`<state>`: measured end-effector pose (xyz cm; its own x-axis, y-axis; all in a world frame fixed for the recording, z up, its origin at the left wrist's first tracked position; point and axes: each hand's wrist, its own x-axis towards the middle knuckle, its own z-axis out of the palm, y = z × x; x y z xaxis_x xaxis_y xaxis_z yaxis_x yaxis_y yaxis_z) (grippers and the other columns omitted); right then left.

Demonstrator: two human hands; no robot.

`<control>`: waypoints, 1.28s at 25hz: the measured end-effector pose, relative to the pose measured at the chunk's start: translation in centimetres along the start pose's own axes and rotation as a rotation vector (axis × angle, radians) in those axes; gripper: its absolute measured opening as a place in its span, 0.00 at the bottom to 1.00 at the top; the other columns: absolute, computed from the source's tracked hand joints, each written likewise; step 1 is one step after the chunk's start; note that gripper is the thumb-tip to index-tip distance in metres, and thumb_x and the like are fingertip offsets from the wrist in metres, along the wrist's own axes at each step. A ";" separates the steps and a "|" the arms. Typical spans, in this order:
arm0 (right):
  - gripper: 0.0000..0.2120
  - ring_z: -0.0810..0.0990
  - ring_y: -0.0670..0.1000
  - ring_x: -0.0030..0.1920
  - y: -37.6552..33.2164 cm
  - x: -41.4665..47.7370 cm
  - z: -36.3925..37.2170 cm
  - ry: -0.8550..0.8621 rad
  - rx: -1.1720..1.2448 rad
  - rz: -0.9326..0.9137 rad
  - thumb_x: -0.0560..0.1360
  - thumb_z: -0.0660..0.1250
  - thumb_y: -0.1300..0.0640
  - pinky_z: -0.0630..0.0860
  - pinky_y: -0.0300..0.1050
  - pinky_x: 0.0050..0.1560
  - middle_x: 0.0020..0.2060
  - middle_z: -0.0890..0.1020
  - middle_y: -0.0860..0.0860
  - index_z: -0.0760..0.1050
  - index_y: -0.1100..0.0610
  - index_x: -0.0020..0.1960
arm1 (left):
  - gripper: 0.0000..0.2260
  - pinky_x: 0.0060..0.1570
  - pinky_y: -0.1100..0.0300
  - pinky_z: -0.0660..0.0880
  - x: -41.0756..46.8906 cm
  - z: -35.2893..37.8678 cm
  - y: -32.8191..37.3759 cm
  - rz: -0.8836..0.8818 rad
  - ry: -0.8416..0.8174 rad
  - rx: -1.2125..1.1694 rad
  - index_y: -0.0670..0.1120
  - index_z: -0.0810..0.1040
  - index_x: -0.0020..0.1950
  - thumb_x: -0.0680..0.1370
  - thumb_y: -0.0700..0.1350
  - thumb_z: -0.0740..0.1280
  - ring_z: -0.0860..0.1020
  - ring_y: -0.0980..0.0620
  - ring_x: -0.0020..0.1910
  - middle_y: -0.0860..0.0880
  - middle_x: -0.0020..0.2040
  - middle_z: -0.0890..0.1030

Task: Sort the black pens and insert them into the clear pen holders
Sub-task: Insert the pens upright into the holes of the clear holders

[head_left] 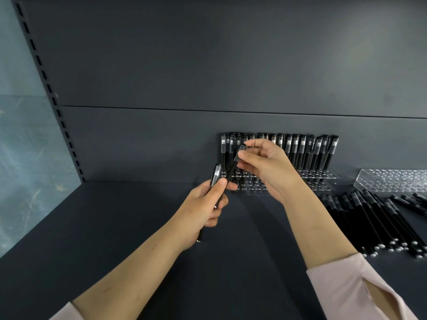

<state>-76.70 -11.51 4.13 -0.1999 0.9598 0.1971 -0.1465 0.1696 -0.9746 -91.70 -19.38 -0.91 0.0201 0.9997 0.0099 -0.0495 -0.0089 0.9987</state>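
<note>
My left hand (205, 209) grips a black pen (216, 179) with a frosted cap, held upright over the shelf. My right hand (265, 167) pinches the capped top of a second black pen (233, 168) that slants down toward my left fingers. Behind both hands a clear pen holder (323, 175) stands against the back panel, with several black pens (302, 151) upright in it. A second clear holder (392, 180) lies at the right with no pens standing in it. Several loose black pens (374, 222) lie in a pile on the shelf at the right.
The dark shelf board (115, 227) stretches left of my hands. A dark back panel (208, 65) rises behind the holders. A slotted upright (46, 84) runs along the left edge beside a bluish wall.
</note>
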 end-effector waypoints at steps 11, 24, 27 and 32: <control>0.10 0.82 0.50 0.42 -1.3 0.1 -2.5 0.480 -0.298 -0.452 0.77 0.67 0.62 0.79 0.38 0.44 0.44 0.80 0.49 0.70 0.48 0.52 | 0.10 0.19 0.66 0.56 0.8 0.0 -0.3 -0.173 0.099 -0.088 0.45 0.71 0.50 0.83 0.51 0.58 0.61 0.58 0.21 0.52 0.29 0.71; 0.08 0.78 0.42 0.46 1.0 1.0 -2.2 0.394 -0.647 -0.608 0.78 0.66 0.61 0.75 0.29 0.47 0.48 0.77 0.45 0.76 0.53 0.56 | 0.10 0.18 0.67 0.55 1.3 0.1 -0.6 -0.163 0.091 -0.194 0.44 0.72 0.51 0.80 0.39 0.52 0.63 0.56 0.20 0.49 0.27 0.74; 0.11 0.75 0.44 0.48 1.8 1.4 -2.2 0.329 -0.794 -0.647 0.79 0.63 0.59 0.75 0.34 0.48 0.52 0.75 0.46 0.78 0.54 0.60 | 0.11 0.21 0.63 0.60 1.4 0.2 -0.5 -0.133 0.134 -0.193 0.45 0.72 0.52 0.79 0.37 0.51 0.67 0.54 0.23 0.49 0.30 0.76; 0.13 0.76 0.48 0.46 2.2 1.8 -2.7 0.349 -0.848 -0.565 0.80 0.63 0.59 0.76 0.41 0.49 0.56 0.74 0.49 0.77 0.54 0.63 | 0.11 0.24 0.63 0.59 1.3 -0.6 -0.8 -0.113 0.138 -0.020 0.49 0.76 0.55 0.81 0.40 0.56 0.67 0.56 0.26 0.51 0.31 0.78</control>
<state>-74.73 -8.78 2.10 -0.0069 0.6821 0.7312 0.6155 0.5792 -0.5345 -92.28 -18.06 -1.70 -0.1100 0.9878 -0.1106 -0.0746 0.1027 0.9919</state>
